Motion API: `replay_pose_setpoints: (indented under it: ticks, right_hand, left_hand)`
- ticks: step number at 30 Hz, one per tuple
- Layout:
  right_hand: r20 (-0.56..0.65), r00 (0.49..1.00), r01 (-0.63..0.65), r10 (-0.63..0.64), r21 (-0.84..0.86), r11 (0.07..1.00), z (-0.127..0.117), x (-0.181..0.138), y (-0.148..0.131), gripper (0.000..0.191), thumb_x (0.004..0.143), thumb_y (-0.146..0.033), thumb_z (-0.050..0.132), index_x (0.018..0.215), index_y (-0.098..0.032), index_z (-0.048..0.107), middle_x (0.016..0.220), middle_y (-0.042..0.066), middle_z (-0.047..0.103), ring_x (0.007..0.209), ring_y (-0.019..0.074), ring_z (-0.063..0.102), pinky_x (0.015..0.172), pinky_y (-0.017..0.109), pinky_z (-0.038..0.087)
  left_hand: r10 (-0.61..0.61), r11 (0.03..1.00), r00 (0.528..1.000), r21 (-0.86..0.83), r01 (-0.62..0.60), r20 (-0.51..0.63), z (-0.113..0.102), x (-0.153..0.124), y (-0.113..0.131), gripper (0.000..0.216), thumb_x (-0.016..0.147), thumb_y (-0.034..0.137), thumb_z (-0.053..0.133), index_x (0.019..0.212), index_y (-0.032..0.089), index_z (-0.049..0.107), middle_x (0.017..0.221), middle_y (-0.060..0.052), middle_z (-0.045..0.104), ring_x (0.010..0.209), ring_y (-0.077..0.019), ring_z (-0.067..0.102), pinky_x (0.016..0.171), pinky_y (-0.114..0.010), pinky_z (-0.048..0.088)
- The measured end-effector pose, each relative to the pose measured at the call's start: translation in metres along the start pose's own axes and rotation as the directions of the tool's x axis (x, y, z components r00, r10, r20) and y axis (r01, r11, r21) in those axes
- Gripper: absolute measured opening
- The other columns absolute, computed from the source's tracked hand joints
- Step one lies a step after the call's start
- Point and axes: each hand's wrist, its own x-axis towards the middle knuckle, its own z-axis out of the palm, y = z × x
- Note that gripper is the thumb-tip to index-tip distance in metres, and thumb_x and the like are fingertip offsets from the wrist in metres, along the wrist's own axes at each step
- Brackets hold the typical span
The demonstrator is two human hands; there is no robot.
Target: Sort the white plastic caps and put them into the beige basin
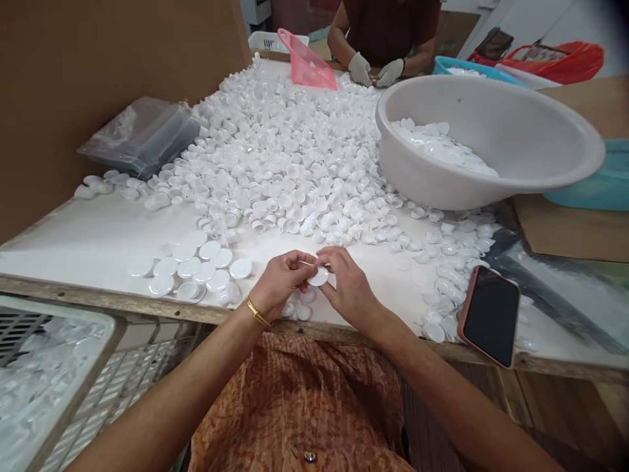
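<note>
My left hand (281, 280) and my right hand (346, 283) meet just above the table's near edge, both pinching one small white plastic cap (318, 276) between their fingertips. A gold bangle sits on my left wrist. A few loose caps (299, 309) lie under my hands. To the left lies a flat cluster of round white lids (196, 269). A big heap of small white caps (285, 157) covers the middle of the table (88, 236).
A large white basin (491, 118) holding flat lids stands at the right. A phone (489, 314) in a pink case lies on the near right edge. Clear bags (142, 134) lie at the left. A person with gloved hands (376, 71) works at the far side. A crate (54, 380) of caps sits low left.
</note>
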Motion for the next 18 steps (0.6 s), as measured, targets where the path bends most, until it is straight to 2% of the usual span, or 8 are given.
replay_pose_setpoints:
  ticks: [2, 4, 8, 11, 13, 18]
  right_hand:
    - [0.052, 0.997, -0.054, 0.059, -0.091, 0.994, -0.002, -0.002, 0.003, 0.034, 0.074, -0.013, 0.057, 0.106, -0.019, 0.047, 0.108, 0.009, 0.048, 0.104, 0.0208, 0.045, 0.085, 0.035, 0.041]
    - [0.136, 0.982, -0.101, 0.132, -0.215, 0.971, -0.003, -0.003, 0.008, 0.036, 0.072, -0.023, 0.063, 0.106, -0.019, 0.05, 0.105, 0.008, 0.05, 0.1, 0.0221, 0.046, 0.082, 0.036, 0.041]
    - [0.189, 0.962, -0.116, 0.195, -0.364, 0.924, -0.002, -0.002, 0.018, 0.025, 0.076, -0.035, 0.061, 0.095, -0.019, 0.057, 0.097, 0.006, 0.054, 0.092, 0.021, 0.048, 0.076, 0.034, 0.038]
    - [0.18, 0.964, -0.121, 0.197, -0.362, 0.924, 0.002, -0.001, 0.022, 0.023, 0.077, -0.037, 0.06, 0.091, -0.019, 0.058, 0.094, 0.005, 0.055, 0.089, 0.0199, 0.048, 0.073, 0.032, 0.036]
    - [0.174, 0.964, -0.132, 0.202, -0.347, 0.929, 0.004, 0.0, 0.024, 0.023, 0.077, -0.038, 0.06, 0.089, -0.018, 0.058, 0.091, 0.005, 0.055, 0.087, 0.0195, 0.048, 0.071, 0.031, 0.035]
    - [0.168, 0.958, -0.183, 0.233, -0.269, 0.946, 0.002, 0.0, 0.024, 0.019, 0.076, -0.032, 0.062, 0.089, -0.018, 0.058, 0.089, 0.004, 0.056, 0.087, 0.0194, 0.049, 0.074, 0.032, 0.037]
  left_hand:
    - [0.003, 1.0, 1.0, 0.029, -0.003, -0.023, -0.002, 0.001, 0.001, 0.029, 0.061, 0.027, 0.07, 0.083, 0.011, 0.06, 0.061, 0.002, 0.056, 0.046, -0.0053, 0.045, 0.046, -0.019, 0.036]
    - [0.002, 0.997, 0.999, 0.076, 0.001, -0.04, -0.002, 0.001, 0.001, 0.028, 0.061, 0.027, 0.069, 0.082, 0.011, 0.06, 0.064, 0.001, 0.058, 0.046, -0.0051, 0.045, 0.046, -0.02, 0.036]
    - [0.021, 0.962, 0.999, 0.272, -0.014, -0.025, 0.001, 0.007, -0.004, 0.022, 0.062, 0.027, 0.065, 0.078, 0.013, 0.061, 0.065, 0.0, 0.06, 0.048, -0.0082, 0.049, 0.048, -0.022, 0.04]
    - [0.128, 0.848, 0.991, 0.521, -0.096, -0.026, 0.004, 0.013, -0.008, 0.017, 0.063, 0.025, 0.062, 0.077, 0.015, 0.063, 0.064, 0.0, 0.061, 0.059, -0.0122, 0.054, 0.054, -0.023, 0.042]
    - [0.154, 0.764, 0.988, 0.635, -0.12, 0.001, 0.004, 0.016, -0.007, 0.016, 0.065, 0.025, 0.06, 0.077, 0.016, 0.065, 0.066, 0.0, 0.062, 0.063, -0.0135, 0.055, 0.058, -0.024, 0.042]
    - [0.122, 0.647, 0.992, 0.754, -0.113, 0.043, 0.003, 0.019, 0.0, 0.01, 0.068, 0.027, 0.056, 0.07, 0.017, 0.06, 0.06, 0.002, 0.058, 0.057, -0.0118, 0.051, 0.052, -0.023, 0.036]
